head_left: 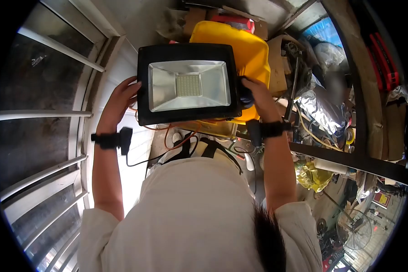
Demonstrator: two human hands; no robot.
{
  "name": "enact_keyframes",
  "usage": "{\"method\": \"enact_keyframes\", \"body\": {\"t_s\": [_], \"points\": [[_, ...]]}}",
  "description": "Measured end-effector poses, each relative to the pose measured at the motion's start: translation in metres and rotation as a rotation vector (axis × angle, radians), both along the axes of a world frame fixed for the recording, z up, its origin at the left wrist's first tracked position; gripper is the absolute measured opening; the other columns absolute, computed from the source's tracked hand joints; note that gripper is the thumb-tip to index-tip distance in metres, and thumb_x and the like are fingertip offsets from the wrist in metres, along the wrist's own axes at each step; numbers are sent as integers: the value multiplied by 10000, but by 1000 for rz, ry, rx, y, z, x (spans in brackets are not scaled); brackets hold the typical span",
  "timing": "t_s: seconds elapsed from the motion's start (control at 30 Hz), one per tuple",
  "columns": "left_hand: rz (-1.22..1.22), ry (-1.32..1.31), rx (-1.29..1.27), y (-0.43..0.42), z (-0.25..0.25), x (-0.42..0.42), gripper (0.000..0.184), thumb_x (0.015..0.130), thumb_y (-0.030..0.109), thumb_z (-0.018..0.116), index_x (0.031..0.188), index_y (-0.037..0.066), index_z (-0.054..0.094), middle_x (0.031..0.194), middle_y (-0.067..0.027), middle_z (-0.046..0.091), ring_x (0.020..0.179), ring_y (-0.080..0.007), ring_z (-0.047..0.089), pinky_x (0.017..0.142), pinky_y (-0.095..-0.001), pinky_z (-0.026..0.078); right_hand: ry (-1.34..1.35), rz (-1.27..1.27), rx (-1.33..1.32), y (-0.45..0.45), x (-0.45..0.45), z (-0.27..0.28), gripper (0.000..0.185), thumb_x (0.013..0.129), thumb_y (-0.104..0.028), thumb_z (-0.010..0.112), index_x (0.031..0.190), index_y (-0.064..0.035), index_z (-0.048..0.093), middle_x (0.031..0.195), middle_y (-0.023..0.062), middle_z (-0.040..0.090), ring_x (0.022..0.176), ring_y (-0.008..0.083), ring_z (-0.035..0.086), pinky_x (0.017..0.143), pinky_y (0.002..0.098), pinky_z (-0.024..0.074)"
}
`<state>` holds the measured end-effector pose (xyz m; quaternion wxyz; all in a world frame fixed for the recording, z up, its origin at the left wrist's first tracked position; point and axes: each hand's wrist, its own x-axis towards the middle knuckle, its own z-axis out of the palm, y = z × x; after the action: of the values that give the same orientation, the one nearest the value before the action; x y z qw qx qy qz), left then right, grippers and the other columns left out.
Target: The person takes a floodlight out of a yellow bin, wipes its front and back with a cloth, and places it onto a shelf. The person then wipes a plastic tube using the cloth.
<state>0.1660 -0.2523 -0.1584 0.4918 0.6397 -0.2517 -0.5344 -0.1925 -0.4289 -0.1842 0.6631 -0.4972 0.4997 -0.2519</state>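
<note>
Item, foremost: one floodlight, rectangular, black-framed, with a smooth silvery reflector and a dotted square LED panel, held up above the floor, face towards my camera. Left hand: fingers clamped on its left edge. Right hand: fingers clamped at its right side, by a dark lump I cannot identify.

Surroundings: a glossy yellow plastic tub, partly covered by the floodlight; a thin orange cord, looping below; a white-barred window at the left; crumpled silver foil at the right, beyond a dark straight beam; crinkled yellow wrapping lower down.

Obscured: most fingertips, behind the floodlight; the tub's near side. A round wire fan is small and dim; black corners cut off my view.
</note>
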Motion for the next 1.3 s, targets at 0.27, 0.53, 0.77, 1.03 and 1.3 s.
{"method": "enact_keyframes", "body": {"t_s": [0.27,0.53,0.77,1.03,1.3], "points": [[-160,-148,-102,-30,-5,4,491,927,229,627,1313,-37,481,1140,-91,614,1037,-144,569,915,-261,436,-52,159,147,-14,12,-12,400,882,-226,671,1118,89,598,999,86,670,855,147,634,805,259,484],[-37,-396,-465,-16,68,-12,497,932,93,606,1378,6,405,1193,-62,590,1077,-129,540,941,-259,417,-304,-12,-229,14,13,47,295,891,-174,685,1095,27,614,983,27,659,871,83,586,807,230,459],[58,-484,-655,1,50,-12,490,905,0,603,1359,21,419,1232,-64,560,1126,-145,513,975,-277,390,-294,-8,-417,20,16,34,304,875,-133,705,1125,2,597,1035,20,641,926,87,567,835,220,443],[87,-295,-477,43,11,-27,455,893,-42,592,1317,33,444,1122,-28,555,1029,-119,513,911,-270,406,-258,-25,-336,43,-1,13,284,835,-128,748,1050,-14,603,956,4,630,853,94,572,803,248,468],[70,-260,-744,34,38,-28,987,627,22,846,1445,58,296,1439,-119,411,1349,-251,376,1137,-377,250,-298,11,-332,53,-11,17,357,816,-154,773,1091,-15,592,1025,24,619,941,125,562,870,285,451]]}}
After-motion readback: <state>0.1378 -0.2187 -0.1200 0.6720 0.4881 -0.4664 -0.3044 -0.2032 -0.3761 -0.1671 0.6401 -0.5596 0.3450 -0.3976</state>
